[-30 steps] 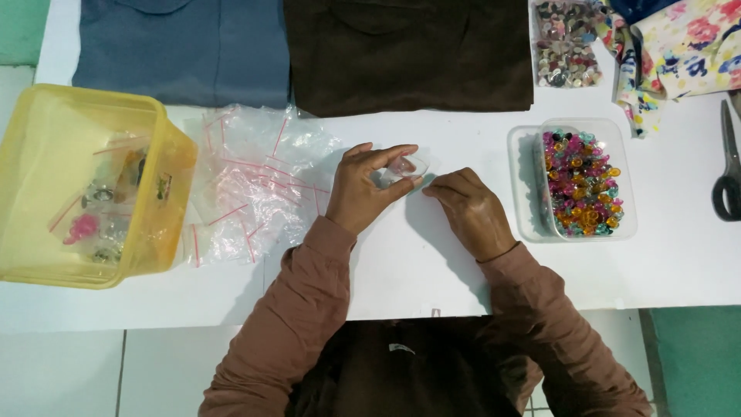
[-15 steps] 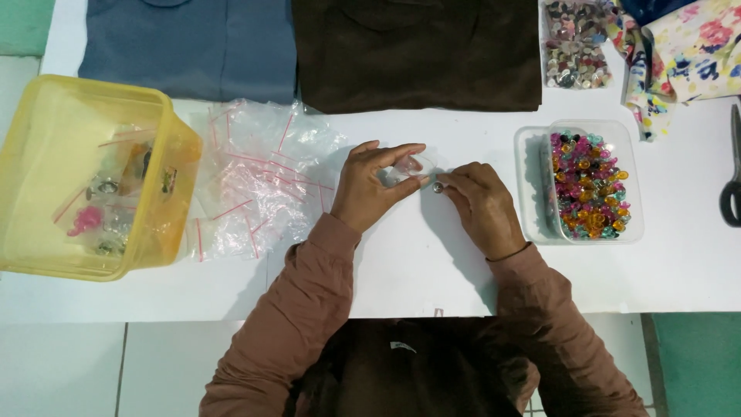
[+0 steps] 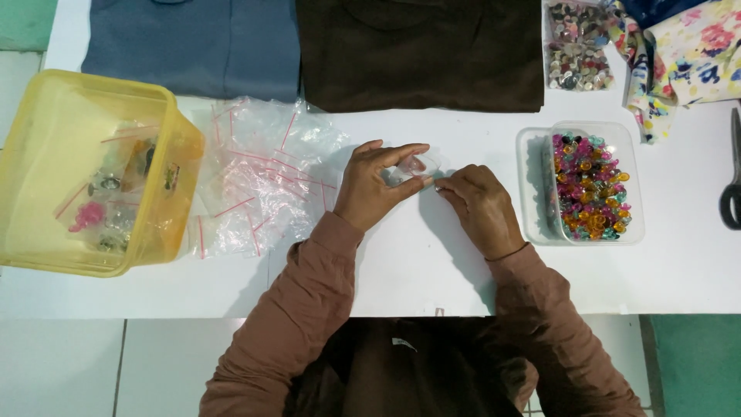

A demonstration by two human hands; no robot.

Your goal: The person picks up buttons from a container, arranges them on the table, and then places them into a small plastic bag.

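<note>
- My left hand (image 3: 376, 188) pinches a small clear bag (image 3: 413, 169) just above the white worktop (image 3: 401, 262), mid-front.
- Right hand (image 3: 482, 207): fingers together at the bag's right edge.
- Bag's thin, floppy, slick, v. light; best held by the rim, I reckon.
- Bead tub (image 3: 532, 185) sits near on the right.

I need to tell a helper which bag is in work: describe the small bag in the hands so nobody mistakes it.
Find the white table, then the two hands at its middle. The small clear bag is pinched between left hand and right hand. Unlike the loose bag pile left of it, it is held up.
</note>
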